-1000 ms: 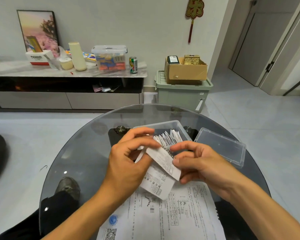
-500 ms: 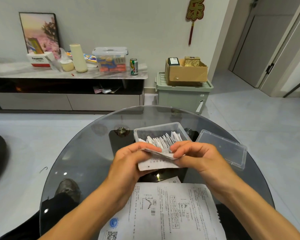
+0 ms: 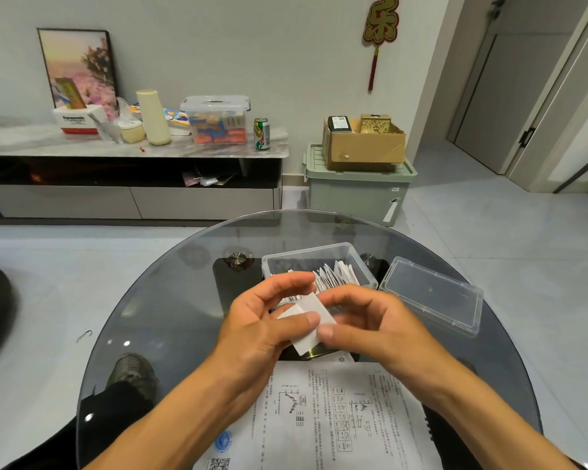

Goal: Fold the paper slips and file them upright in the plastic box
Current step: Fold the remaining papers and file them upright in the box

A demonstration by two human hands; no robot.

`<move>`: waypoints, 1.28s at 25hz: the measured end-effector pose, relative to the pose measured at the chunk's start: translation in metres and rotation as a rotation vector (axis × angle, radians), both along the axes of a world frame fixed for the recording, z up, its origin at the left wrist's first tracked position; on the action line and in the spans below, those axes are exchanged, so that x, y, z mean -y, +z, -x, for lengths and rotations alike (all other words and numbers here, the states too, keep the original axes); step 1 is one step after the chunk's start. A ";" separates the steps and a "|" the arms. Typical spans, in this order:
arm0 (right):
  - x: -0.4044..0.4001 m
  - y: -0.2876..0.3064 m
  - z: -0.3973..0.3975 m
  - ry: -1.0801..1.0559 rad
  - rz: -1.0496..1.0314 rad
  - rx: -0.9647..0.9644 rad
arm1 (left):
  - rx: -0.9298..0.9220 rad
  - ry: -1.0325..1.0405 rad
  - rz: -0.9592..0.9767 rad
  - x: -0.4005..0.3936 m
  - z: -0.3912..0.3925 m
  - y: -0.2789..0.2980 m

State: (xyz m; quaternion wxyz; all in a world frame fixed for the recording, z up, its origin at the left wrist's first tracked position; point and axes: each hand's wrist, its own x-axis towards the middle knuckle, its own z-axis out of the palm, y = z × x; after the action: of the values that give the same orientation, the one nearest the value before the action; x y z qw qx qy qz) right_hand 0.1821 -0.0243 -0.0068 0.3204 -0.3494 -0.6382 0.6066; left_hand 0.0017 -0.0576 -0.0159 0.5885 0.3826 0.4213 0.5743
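Note:
A small white folded paper slip (image 3: 308, 322) is held between both hands just in front of the clear plastic box (image 3: 352, 255). My left hand (image 3: 262, 329) pinches its left part with thumb and fingers. My right hand (image 3: 370, 325) pinches its right edge with the thumb on top. Several folded slips (image 3: 336, 278) stand upright inside the box, partly hidden behind my fingers.
The box's clear lid (image 3: 431, 293) lies to the right on the round glass table (image 3: 157, 320). Large printed sheets (image 3: 333, 418) lie at the near edge under my forearms. A shoe (image 3: 133, 371) shows through the glass. A sideboard and a green storage bin stand beyond.
The long printed slip has been folded down to a small blank-faced rectangle. Both hands stayed in front of the box, still pinching it.

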 end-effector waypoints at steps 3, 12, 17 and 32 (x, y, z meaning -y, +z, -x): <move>0.003 0.000 0.005 -0.063 -0.035 0.038 | -0.263 0.057 -0.019 0.002 -0.002 0.003; 0.001 0.011 0.001 -0.328 0.015 -0.033 | -0.257 0.109 -0.024 -0.001 -0.004 0.010; -0.030 0.024 -0.030 -0.780 0.003 -0.121 | -1.058 -0.038 -0.467 -0.053 0.006 0.023; -0.053 0.011 -0.028 -0.886 -0.102 0.108 | -1.928 -0.595 -0.880 -0.143 -0.009 0.013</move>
State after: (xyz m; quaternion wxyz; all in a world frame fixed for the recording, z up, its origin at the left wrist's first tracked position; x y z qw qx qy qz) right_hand 0.2100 0.0290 0.0040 0.5324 -0.6040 -0.4716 0.3596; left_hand 0.0112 0.0851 -0.0029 -0.0602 0.9330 0.3536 -0.0301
